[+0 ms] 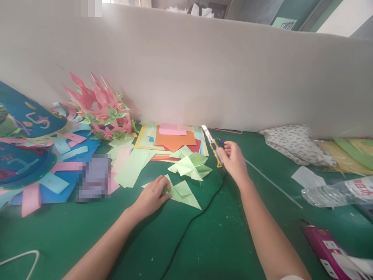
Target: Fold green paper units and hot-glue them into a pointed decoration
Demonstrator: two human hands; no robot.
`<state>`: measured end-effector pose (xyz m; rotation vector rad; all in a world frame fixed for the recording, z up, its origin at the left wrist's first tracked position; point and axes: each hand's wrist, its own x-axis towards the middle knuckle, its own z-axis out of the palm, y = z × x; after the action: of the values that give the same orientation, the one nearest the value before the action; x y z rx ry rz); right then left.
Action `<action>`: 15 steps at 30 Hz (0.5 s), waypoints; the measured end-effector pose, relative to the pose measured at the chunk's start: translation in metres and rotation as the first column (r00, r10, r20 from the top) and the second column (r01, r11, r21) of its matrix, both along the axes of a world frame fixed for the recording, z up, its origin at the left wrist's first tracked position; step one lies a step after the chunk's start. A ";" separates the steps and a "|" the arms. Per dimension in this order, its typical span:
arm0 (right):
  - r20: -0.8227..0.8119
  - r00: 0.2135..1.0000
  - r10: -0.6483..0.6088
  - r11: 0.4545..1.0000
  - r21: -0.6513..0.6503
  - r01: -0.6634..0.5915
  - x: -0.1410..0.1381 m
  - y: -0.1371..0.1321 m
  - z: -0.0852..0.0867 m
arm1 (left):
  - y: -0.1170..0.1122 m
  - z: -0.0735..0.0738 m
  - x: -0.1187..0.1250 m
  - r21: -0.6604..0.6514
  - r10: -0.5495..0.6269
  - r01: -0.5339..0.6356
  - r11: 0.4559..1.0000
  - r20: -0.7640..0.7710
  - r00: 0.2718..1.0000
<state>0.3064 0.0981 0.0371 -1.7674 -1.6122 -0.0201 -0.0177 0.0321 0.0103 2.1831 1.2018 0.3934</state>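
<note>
soft diffuse light, faint shadows, edges stretched

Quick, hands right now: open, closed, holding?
Left hand: on folded pale-green paper; can't tell if its grip is closed.
Right hand: beside yellow-and-black utility knife; grip can't be told.

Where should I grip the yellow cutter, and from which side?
Take the cutter by its yellow handle end, probably from the near right, beside the right hand: that end lies nearer you, while the silvery end points away toward the pale partition.
</note>
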 end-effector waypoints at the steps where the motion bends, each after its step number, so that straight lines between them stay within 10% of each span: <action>1: 0.013 0.999 -0.042 0.999 -0.030 0.042 0.003 -0.002 -0.002 | 0.000 0.001 0.000 -0.004 0.002 -0.002 1.000 0.003 1.000; 6: 0.054 0.918 -0.392 0.860 -0.332 0.387 0.032 -0.022 -0.017 | 0.001 0.002 0.001 -0.022 0.000 0.001 1.000 0.011 1.000; 15: 0.102 0.906 -0.410 0.653 -0.661 0.370 0.044 0.017 -0.006 | 0.001 0.004 0.001 -0.017 -0.004 0.005 1.000 0.029 1.000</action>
<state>0.3502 0.1149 0.0306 -2.6273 -1.2238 0.4649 -0.0167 0.0328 0.0139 2.1576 1.1801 0.4103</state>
